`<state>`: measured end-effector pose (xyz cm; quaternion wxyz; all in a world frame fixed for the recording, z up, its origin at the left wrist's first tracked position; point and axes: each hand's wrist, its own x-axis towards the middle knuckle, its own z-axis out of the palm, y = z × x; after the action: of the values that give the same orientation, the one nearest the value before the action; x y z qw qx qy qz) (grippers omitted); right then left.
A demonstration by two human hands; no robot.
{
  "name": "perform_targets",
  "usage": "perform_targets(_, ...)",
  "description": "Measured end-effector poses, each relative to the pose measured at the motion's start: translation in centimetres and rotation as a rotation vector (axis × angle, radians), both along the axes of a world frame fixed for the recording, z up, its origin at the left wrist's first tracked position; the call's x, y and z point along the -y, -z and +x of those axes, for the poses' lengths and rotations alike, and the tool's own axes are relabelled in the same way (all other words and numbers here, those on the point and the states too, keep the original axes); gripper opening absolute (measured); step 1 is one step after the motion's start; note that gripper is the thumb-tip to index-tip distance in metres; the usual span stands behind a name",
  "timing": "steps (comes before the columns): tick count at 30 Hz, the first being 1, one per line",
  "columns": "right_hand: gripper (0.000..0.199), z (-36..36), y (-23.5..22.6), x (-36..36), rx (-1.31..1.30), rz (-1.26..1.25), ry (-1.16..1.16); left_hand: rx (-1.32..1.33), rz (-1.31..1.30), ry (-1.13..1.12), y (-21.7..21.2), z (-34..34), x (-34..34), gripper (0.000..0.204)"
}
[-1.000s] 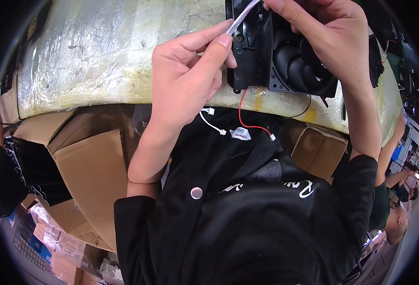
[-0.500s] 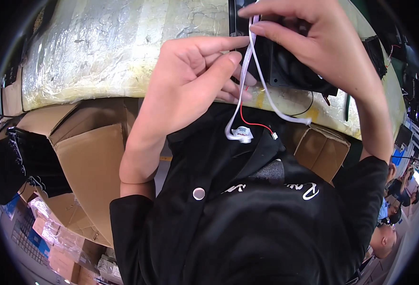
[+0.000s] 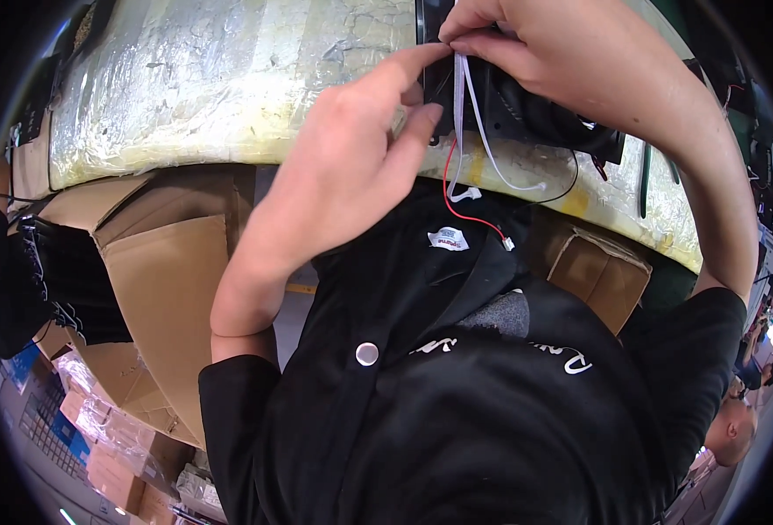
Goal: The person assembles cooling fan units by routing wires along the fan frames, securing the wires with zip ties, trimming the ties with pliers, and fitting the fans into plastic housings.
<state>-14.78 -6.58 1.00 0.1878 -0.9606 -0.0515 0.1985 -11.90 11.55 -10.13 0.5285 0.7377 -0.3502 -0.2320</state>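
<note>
While the black fan [image 3: 535, 118] lies on the wrapped table [image 3: 229, 87], the right hand [image 3: 562, 52] pinches a white tie [image 3: 462, 96] against it; the left hand [image 3: 351, 166], fingers loosely curled and holding nothing, touches the fan's edge.

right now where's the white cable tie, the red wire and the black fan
white cable tie [image 3: 462, 105]: head view, on the doubled strip below the fingertips
red wire [image 3: 447, 179]: head view, mid-length, hanging part
black fan [image 3: 540, 118]: head view, on its frame

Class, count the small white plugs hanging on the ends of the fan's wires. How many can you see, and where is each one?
3. One plug hangs under the left hand, one lies right of it by the bench edge, one ends the red wire. Hands may hide more.
</note>
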Motion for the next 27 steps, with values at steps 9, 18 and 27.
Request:
perform_targets(9, 0.017, -1.2, 3.6, 1.7, 0.355, 0.282, 0.127, -0.84, -0.239, 0.259, -0.5, 4.1, 0.4, 0.026)
perform_targets(18, 0.026, -2.3, 4.3, 1.5, 0.257, 0.555, 0.418, -0.528, -0.424, -0.016, 0.9, 1.5, 2.1, 0.017)
perform_targets(27, 0.031, -2.6, 4.4, 1.1, 0.27, 0.537, 0.454, -0.633, -0.384, -0.122, 1.2, 1.8, 2.5, 0.027)
